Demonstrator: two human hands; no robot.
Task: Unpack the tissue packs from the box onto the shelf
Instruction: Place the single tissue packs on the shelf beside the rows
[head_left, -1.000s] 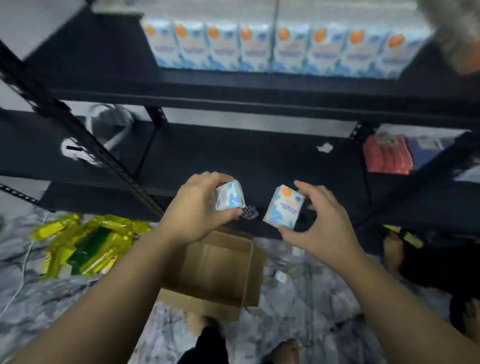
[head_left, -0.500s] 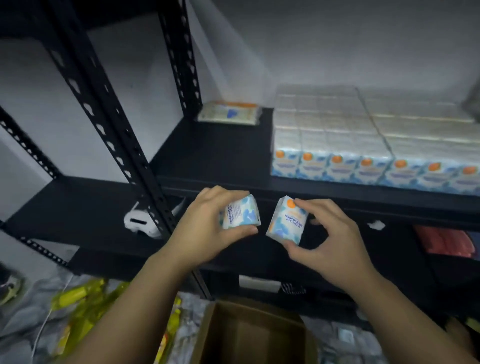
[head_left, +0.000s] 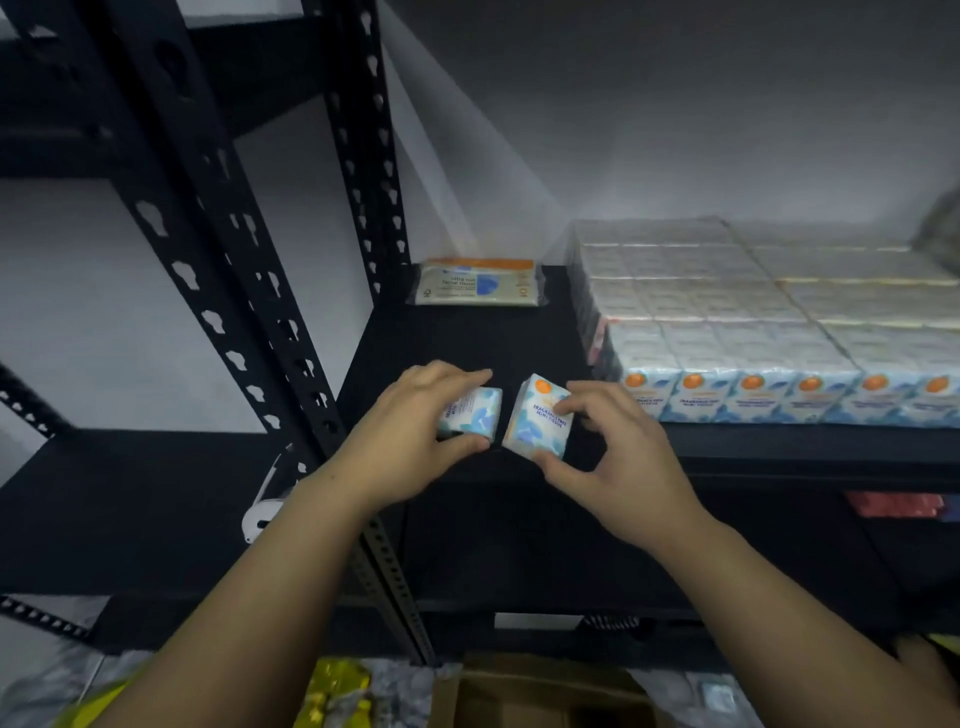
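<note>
My left hand (head_left: 410, 421) grips a small white-and-blue tissue pack (head_left: 475, 418) lying on its side. My right hand (head_left: 618, 462) grips a second tissue pack (head_left: 537, 418), upright and tilted, with an orange dot on top. Both packs hover at the front edge of the black shelf (head_left: 467, 343), side by side and close together. To the right, a block of stacked tissue packs (head_left: 753, 332) fills the shelf. The open cardboard box (head_left: 540, 693) sits on the floor below, partly cut off by the frame.
A flat facial tissue packet (head_left: 478, 283) lies at the shelf's back left. Black perforated uprights (head_left: 228, 291) stand left of my hands. A lower shelf holds a red pack (head_left: 893, 505). Yellow wrapping (head_left: 337, 691) lies on the floor beside the box.
My view has risen from the floor and box to the shelf. Both hands have lifted the two packs up to the shelf's front edge.
</note>
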